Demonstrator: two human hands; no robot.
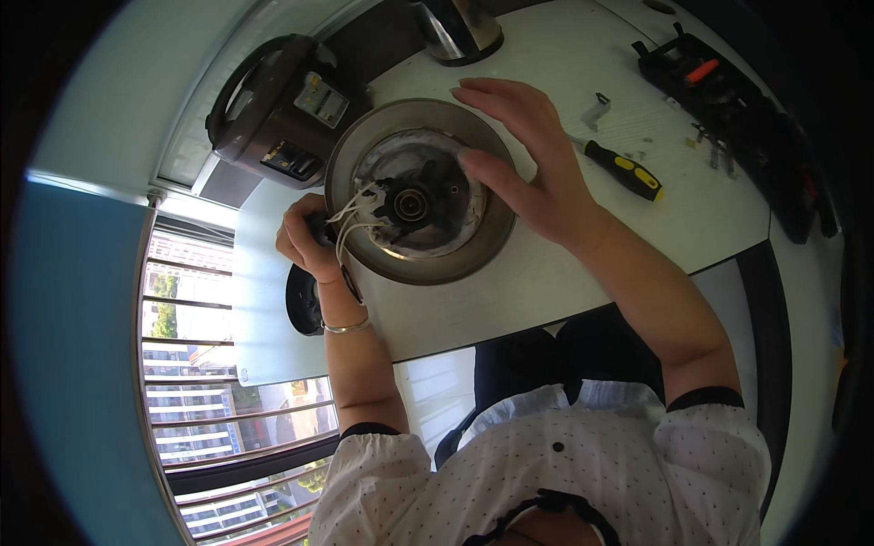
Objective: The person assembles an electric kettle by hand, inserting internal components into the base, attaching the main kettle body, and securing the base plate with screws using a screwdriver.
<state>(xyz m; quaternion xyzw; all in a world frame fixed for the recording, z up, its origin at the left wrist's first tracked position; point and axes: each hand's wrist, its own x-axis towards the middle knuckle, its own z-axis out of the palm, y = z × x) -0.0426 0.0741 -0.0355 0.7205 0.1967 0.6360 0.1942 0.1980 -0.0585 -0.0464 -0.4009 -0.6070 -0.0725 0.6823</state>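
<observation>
A round metal vessel (435,275) rests on the table with its underside up, showing a scorched metal base with a round black connector (409,204) at its centre. Pale wires (350,218) run from the connector toward my left hand (308,241). That hand is closed round a black handle-like part (319,228) at the vessel's left side, mostly hidden by my fingers. My right hand (537,155) is open over the vessel's right side, thumb over the base and fingers stretched past the far rim; I cannot tell whether it touches.
A black-and-yellow screwdriver (628,171) lies to the right, near a small metal bracket (596,111). Beyond is a black tool case (728,100) with small metal pieces beside it. An electric cooker (282,109), a steel kettle (458,32) and a black round base (303,300) surround the vessel.
</observation>
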